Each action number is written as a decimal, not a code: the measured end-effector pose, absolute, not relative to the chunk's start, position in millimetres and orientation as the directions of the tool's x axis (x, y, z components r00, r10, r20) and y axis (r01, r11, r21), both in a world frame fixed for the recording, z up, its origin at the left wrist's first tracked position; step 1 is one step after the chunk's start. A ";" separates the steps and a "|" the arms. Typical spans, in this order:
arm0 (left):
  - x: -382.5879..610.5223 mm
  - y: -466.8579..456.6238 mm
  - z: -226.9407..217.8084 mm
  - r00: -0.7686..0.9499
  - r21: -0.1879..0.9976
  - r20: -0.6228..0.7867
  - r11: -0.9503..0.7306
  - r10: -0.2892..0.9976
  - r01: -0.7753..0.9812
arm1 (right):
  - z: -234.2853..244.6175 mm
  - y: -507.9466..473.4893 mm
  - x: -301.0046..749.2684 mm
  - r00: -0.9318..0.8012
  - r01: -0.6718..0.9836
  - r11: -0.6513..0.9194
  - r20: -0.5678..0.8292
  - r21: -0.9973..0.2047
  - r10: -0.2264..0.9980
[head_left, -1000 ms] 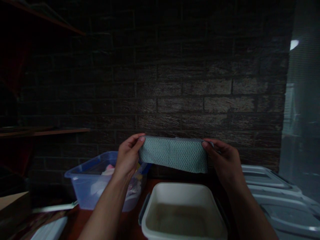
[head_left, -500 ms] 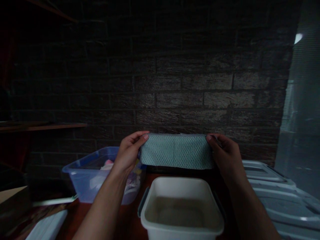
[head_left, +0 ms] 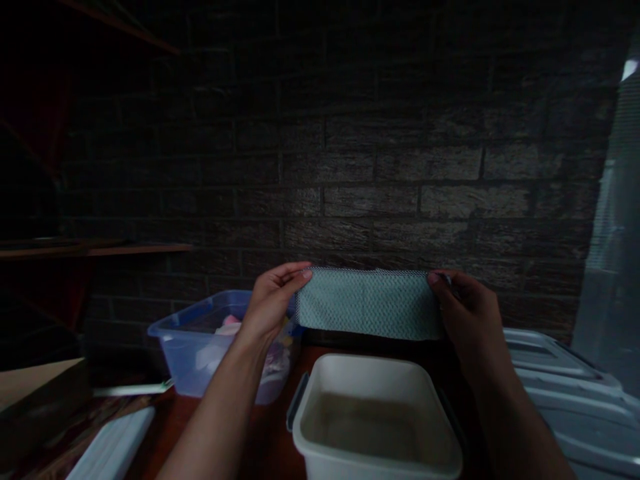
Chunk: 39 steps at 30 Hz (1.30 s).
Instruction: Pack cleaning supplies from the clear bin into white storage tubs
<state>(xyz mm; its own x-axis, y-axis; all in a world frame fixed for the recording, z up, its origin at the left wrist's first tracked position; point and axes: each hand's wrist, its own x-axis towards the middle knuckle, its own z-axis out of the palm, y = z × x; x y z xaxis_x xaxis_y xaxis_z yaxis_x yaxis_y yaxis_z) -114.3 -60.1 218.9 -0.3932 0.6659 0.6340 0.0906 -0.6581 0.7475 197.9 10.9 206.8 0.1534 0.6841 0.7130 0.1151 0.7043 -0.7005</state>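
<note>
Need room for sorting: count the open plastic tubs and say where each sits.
2. The blue tub stands left, behind the left forearm; the white tub sits front centre, below the held cloth. The grey stack at right may hide more.

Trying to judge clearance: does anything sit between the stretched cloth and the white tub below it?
Nothing visible does. The left hand and right hand pinch the cloth at its top corners; only open air lies between its lower edge and the white tub. The blue bin stands off to the left.
</note>
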 end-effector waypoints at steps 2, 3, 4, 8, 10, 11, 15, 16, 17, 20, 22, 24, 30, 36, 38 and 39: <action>-115.6 -60.0 218.5 -0.396 0.747 0.640 -0.654 0.658 0.121 | 205.1 13.5 199.9 0.159 0.166 0.703 0.722 -0.692 0.673; -116.5 -59.7 218.3 -0.398 0.746 0.645 -0.650 0.652 0.144 | 204.4 14.1 200.8 0.153 0.179 0.704 0.726 -0.687 0.670; -117.3 -59.4 218.0 -0.398 0.746 0.649 -0.644 0.648 0.168 | 203.9 14.0 201.4 0.146 0.182 0.705 0.728 -0.685 0.670; -119.8 -57.7 216.5 -0.399 0.751 0.654 -0.618 0.643 0.234 | 204.8 7.7 200.3 0.117 0.128 0.656 0.668 -0.744 0.735; -120.2 -56.9 215.7 -0.402 0.755 0.650 -0.608 0.644 0.247 | 206.7 3.0 198.2 0.083 0.076 0.620 0.625 -0.781 0.776; -120.2 -56.3 215.2 -0.405 0.758 0.647 -0.603 0.646 0.250 | 207.9 0.5 197.0 0.062 0.058 0.615 0.618 -0.786 0.784; -120.3 -50.9 213.0 -0.427 0.765 0.631 -0.611 0.647 0.205 | 211.7 -14.1 193.3 -0.136 0.034 0.640 0.631 -0.768 0.764; -120.1 -48.8 212.5 -0.436 0.758 0.633 -0.627 0.640 0.179 | 212.2 -19.7 193.2 -0.242 0.030 0.642 0.617 -0.766 0.749; -119.6 -46.7 212.1 -0.443 0.747 0.636 -0.647 0.632 0.149 | 212.3 -26.0 193.6 -0.365 0.033 0.640 0.587 -0.768 0.723; -114.9 -42.6 211.6 -0.434 0.709 0.651 -0.703 0.622 0.056 | 211.0 -44.4 196.9 -0.690 0.106 0.663 0.425 -0.741 0.586; -107.9 -43.9 211.7 -0.400 0.701 0.655 -0.713 0.641 0.007 | 210.1 -51.5 198.2 -0.805 0.148 0.705 0.330 -0.694 0.493; -97.8 -48.6 212.0 -0.345 0.709 0.649 -0.704 0.678 -0.051 | 209.8 -51.4 194.9 -0.844 0.123 0.697 0.295 -0.707 0.448; -63.7 -68.5 213.2 -0.114 0.700 0.667 -0.672 0.736 -0.241 | 200.9 -19.8 155.6 -0.432 -0.084 0.580 0.554 -0.811 0.712; -51.8 -73.9 213.0 -0.058 0.742 0.659 -0.661 0.750 -0.109 | 186.9 -6.7 135.4 -0.516 -0.279 0.335 0.434 -0.900 0.738; -51.6 -72.4 211.7 -0.023 0.730 0.678 -0.676 0.735 -0.097 | 186.4 -8.0 137.1 -0.519 -0.343 0.223 0.382 -0.913 0.764; -51.5 -71.4 211.0 -0.017 0.723 0.686 -0.683 0.728 -0.104 | 186.6 -8.7 138.6 -0.520 -0.374 0.183 0.369 -0.909 0.771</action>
